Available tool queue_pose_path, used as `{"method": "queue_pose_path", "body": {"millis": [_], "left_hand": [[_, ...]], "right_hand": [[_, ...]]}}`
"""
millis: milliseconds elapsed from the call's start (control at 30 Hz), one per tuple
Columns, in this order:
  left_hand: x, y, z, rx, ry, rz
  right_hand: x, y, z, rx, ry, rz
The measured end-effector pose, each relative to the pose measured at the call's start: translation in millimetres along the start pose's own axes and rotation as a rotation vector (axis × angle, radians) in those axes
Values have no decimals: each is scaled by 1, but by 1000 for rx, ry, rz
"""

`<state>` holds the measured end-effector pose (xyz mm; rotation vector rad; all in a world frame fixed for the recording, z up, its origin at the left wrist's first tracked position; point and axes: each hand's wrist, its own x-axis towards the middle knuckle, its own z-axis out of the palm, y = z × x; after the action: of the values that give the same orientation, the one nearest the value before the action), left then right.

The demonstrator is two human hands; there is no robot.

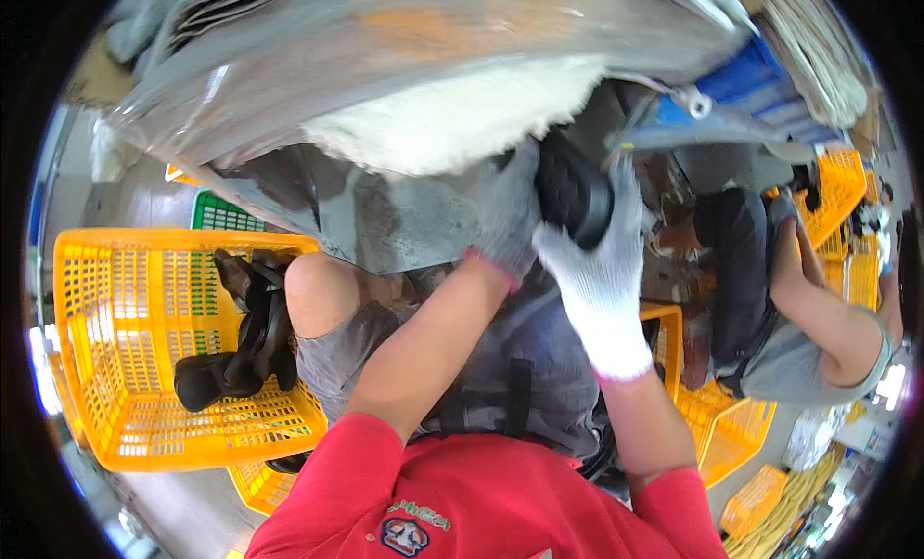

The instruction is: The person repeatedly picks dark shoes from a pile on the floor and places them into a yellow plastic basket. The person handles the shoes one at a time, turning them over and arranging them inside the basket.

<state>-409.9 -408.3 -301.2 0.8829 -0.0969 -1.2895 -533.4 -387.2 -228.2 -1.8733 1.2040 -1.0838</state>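
A black ribbed rubber part [570,188] is held up in front of me, just under a large clear plastic bag [385,49] with white material [462,116] inside. My right hand [602,270], in a white knit glove, is wrapped around the part from below. My left hand [505,217], in a grey glove, presses against the part's left side and the bag. Both forearms rise from my red shirt at the lower edge.
A yellow plastic crate [125,347] at my left holds several black rubber parts [241,338]. A green crate [217,212] lies behind it. More yellow crates [731,424] stand at the right, where another person [808,318] sits. A blue frame [751,87] is at the upper right.
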Motion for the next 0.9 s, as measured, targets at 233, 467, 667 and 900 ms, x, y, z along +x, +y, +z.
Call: {"method": "queue_pose_path", "body": {"millis": [233,467,667,900], "left_hand": [[33,72,-78,1506,-112,-67],[17,5,-68,324,-324,229],[12,0,-51,127,-317,-48],[-10,12,-111,-259,-268,-161]], "right_hand": [[77,80,32,-233,-82,76],[40,-11,15,190,-172,230],[-24,-17,-25,-926,-492,-385],[-83,-10,13,-451,-469,-498]]}}
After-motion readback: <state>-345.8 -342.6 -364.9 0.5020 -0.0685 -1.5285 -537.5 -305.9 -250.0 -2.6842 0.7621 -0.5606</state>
